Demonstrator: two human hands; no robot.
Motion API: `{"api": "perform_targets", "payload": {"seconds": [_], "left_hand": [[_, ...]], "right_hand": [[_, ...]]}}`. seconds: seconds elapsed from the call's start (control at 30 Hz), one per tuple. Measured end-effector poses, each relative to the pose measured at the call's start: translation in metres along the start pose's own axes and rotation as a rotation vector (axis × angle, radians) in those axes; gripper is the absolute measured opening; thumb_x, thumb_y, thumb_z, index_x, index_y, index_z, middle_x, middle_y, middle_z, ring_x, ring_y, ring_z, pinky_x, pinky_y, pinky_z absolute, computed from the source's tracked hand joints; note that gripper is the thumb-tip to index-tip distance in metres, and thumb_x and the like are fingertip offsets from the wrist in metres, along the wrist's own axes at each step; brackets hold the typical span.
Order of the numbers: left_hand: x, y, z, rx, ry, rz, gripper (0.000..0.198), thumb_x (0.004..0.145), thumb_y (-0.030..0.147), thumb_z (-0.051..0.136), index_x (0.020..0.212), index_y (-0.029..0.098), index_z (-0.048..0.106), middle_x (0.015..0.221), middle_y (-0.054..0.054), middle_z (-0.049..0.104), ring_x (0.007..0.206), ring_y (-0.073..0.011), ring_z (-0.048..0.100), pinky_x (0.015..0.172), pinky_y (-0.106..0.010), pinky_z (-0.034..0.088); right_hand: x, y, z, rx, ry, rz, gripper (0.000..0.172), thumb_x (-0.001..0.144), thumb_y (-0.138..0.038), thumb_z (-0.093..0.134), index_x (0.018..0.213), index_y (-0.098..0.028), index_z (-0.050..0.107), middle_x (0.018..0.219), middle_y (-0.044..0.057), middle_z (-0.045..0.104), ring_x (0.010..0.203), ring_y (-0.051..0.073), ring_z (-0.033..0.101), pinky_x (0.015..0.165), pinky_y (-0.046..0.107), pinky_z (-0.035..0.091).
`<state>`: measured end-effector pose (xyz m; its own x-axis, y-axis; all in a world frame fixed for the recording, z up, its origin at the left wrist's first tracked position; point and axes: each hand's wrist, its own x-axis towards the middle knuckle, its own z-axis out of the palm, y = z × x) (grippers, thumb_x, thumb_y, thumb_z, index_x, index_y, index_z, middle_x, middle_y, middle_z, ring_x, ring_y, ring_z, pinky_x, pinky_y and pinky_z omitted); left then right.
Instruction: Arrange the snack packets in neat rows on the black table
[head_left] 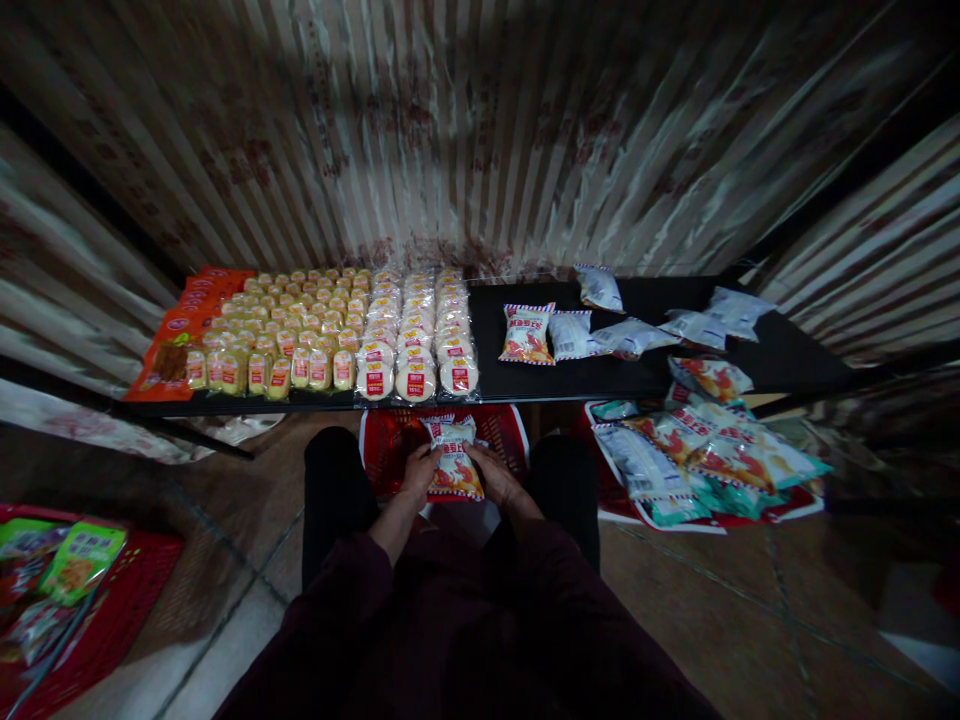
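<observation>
Between my knees, both hands hold a white and orange snack bag with its printed front facing up. My left hand grips its left edge, the thumb over the front. On the right edge, my right hand is closed around it. Beneath the bag is a red basket, its inside mostly covered by my hands and the bag. On the black shelf ahead, a matching snack bag stands front-out, and several more bags lie scattered to its right.
Rows of small wrapped cakes and round packaged crackers fill the shelf's left half, beside an orange packet. A second basket at right overflows with snack bags. Another red basket with packets is at lower left.
</observation>
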<state>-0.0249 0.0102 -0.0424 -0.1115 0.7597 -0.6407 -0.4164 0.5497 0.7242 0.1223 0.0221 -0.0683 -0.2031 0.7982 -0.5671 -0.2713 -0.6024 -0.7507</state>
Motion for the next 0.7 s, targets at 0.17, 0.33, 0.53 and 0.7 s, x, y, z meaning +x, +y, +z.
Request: {"api": "perform_targets", "payload": {"seconds": [0.17, 0.33, 0.53, 0.7], "left_hand": [[-0.002, 0.003, 0.001, 0.043, -0.019, 0.015, 0.041, 0.061, 0.035, 0.079, 0.093, 0.013, 0.066, 0.079, -0.006, 0.070, 0.066, -0.0156, 0.066, 0.064, -0.027, 0.053], [-0.007, 0.008, 0.001, 0.090, -0.045, 0.033, 0.041, 0.062, 0.037, 0.077, 0.093, 0.013, 0.067, 0.081, -0.007, 0.070, 0.069, -0.0173, 0.066, 0.068, -0.029, 0.052], [-0.014, 0.012, -0.003, 0.135, -0.042, 0.082, 0.038, 0.061, 0.042, 0.075, 0.086, 0.014, 0.067, 0.087, -0.008, 0.071, 0.078, -0.0188, 0.065, 0.074, -0.029, 0.049], [-0.022, 0.020, -0.001, 0.148, -0.060, 0.104, 0.037, 0.063, 0.047, 0.070, 0.082, 0.016, 0.067, 0.084, -0.007, 0.070, 0.075, -0.0175, 0.064, 0.073, -0.029, 0.048]], "right_hand": [[-0.004, -0.007, -0.001, -0.008, 0.046, -0.009, 0.036, 0.071, -0.044, 0.069, 0.098, -0.021, 0.063, 0.092, 0.006, 0.074, 0.090, 0.025, 0.069, 0.082, 0.037, 0.055], [-0.011, -0.015, 0.001, 0.001, 0.056, -0.005, 0.036, 0.070, -0.042, 0.070, 0.097, -0.019, 0.063, 0.088, 0.007, 0.074, 0.085, 0.025, 0.070, 0.076, 0.037, 0.056], [-0.020, -0.019, 0.005, 0.069, 0.060, 0.009, 0.036, 0.066, -0.039, 0.074, 0.093, -0.020, 0.061, 0.080, 0.003, 0.073, 0.072, 0.022, 0.071, 0.070, 0.034, 0.057], [-0.023, -0.020, 0.006, 0.060, 0.026, 0.008, 0.038, 0.066, -0.040, 0.073, 0.096, -0.020, 0.061, 0.083, 0.003, 0.073, 0.076, 0.023, 0.071, 0.072, 0.037, 0.057]]}}
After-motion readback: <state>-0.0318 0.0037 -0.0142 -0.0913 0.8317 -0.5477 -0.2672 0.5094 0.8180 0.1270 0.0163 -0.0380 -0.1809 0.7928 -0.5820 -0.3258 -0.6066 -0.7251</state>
